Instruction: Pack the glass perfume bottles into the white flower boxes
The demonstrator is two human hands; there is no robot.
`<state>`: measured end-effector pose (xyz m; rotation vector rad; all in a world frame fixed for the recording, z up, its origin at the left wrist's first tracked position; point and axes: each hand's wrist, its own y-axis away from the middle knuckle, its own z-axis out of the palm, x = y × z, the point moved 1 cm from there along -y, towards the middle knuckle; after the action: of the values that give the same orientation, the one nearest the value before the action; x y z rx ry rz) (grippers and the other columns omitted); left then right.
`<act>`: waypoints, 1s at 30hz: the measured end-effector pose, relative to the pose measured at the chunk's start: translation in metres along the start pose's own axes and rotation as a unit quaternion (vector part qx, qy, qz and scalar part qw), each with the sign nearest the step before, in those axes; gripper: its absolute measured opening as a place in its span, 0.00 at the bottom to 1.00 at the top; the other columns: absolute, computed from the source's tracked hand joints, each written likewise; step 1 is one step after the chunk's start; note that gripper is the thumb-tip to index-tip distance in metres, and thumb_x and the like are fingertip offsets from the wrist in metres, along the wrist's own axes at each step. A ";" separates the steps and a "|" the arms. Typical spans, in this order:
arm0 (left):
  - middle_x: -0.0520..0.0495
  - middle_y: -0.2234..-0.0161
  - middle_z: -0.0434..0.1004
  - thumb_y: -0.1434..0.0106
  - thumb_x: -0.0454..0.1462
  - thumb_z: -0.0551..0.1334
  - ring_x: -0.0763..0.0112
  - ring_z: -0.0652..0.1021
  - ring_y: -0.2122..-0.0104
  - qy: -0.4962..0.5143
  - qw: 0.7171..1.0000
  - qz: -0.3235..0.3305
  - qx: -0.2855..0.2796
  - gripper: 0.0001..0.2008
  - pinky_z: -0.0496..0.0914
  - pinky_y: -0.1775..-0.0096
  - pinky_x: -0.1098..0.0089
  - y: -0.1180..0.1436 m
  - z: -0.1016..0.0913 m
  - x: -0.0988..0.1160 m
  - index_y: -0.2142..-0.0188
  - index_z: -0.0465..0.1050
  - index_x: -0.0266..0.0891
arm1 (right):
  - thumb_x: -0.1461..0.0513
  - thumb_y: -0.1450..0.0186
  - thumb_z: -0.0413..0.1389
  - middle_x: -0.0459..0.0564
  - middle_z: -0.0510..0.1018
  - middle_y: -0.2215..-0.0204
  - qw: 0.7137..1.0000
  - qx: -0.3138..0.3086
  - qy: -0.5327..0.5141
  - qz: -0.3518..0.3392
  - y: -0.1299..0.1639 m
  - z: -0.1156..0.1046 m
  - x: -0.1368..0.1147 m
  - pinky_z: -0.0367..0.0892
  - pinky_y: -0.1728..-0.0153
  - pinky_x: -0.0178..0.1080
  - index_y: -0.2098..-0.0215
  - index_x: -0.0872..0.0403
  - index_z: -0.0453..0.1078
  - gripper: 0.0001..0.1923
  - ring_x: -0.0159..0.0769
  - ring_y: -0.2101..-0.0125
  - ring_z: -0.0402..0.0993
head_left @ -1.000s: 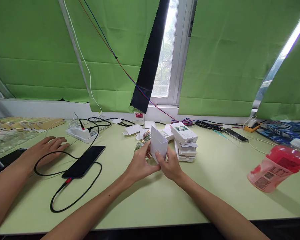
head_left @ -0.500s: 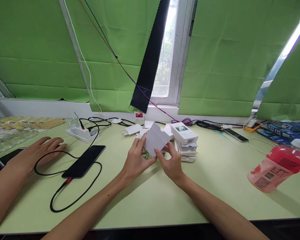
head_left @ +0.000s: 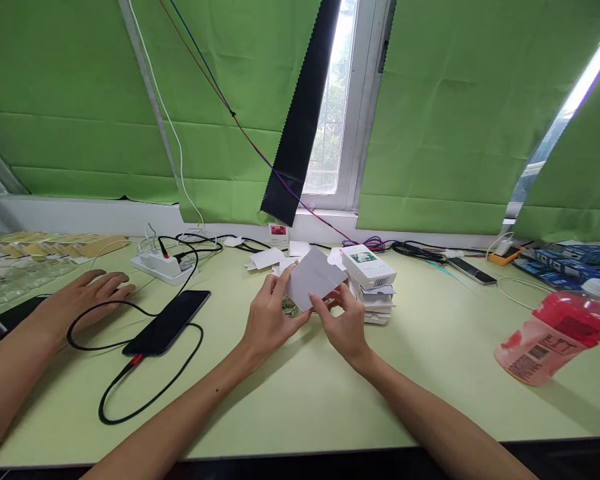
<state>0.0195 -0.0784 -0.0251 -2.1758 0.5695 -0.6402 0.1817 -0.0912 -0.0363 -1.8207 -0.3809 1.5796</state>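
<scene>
Fingers [head_left: 280, 288] of both hands on white carton [head_left: 314, 277]

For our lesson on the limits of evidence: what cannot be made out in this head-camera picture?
- Small glass item: mostly hidden behind the white carton and left hand.
- Carton's printed face: turned away.
- Stacked boxes' lettering: too small.
- Red drink bottle label: blurred, tilted.
- Other person's hand: arm cut by left edge.

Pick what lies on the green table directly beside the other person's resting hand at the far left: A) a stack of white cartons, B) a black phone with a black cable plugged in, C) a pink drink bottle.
B: the black phone on its looped black cable lies just right of that resting hand.
</scene>
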 end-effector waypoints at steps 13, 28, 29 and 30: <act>0.44 0.53 0.73 0.37 0.42 0.69 0.60 0.79 0.59 -0.015 0.999 0.029 0.008 0.40 0.74 0.63 0.67 0.001 0.003 -0.002 0.30 0.54 0.44 | 0.54 0.36 0.65 0.51 0.86 0.69 0.997 -0.011 -0.061 0.049 0.000 0.001 0.000 0.80 0.70 0.41 0.62 0.52 0.72 0.12 0.40 0.73 0.83; 0.40 0.43 0.68 0.37 0.39 0.70 0.59 0.78 0.50 0.075 0.997 0.028 0.018 0.43 0.79 0.59 0.65 0.004 0.004 -0.002 0.28 0.51 0.50 | 0.52 0.37 0.66 0.52 0.85 0.68 0.990 -0.020 -0.097 0.104 -0.001 0.000 -0.003 0.78 0.72 0.40 0.60 0.53 0.73 0.15 0.41 0.70 0.84; 0.40 0.43 0.67 0.37 0.39 0.71 0.59 0.78 0.49 0.078 0.996 0.026 0.018 0.43 0.80 0.58 0.65 0.004 0.005 -0.002 0.28 0.51 0.50 | 0.52 0.37 0.66 0.51 0.85 0.68 0.989 -0.019 -0.099 0.105 -0.001 0.000 -0.003 0.78 0.73 0.40 0.60 0.53 0.73 0.15 0.41 0.70 0.84; 0.39 0.43 0.67 0.37 0.39 0.71 0.59 0.78 0.49 0.080 0.996 0.025 0.018 0.43 0.80 0.58 0.64 0.004 0.005 -0.003 0.28 0.51 0.50 | 0.52 0.37 0.66 0.52 0.85 0.68 0.989 -0.018 -0.101 0.107 -0.001 0.000 -0.003 0.77 0.73 0.40 0.60 0.53 0.73 0.15 0.42 0.70 0.84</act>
<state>0.0198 -0.0764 -0.0316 -2.0831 0.6891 -0.7974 0.1816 -0.0924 -0.0333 -1.7820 -0.3161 1.9260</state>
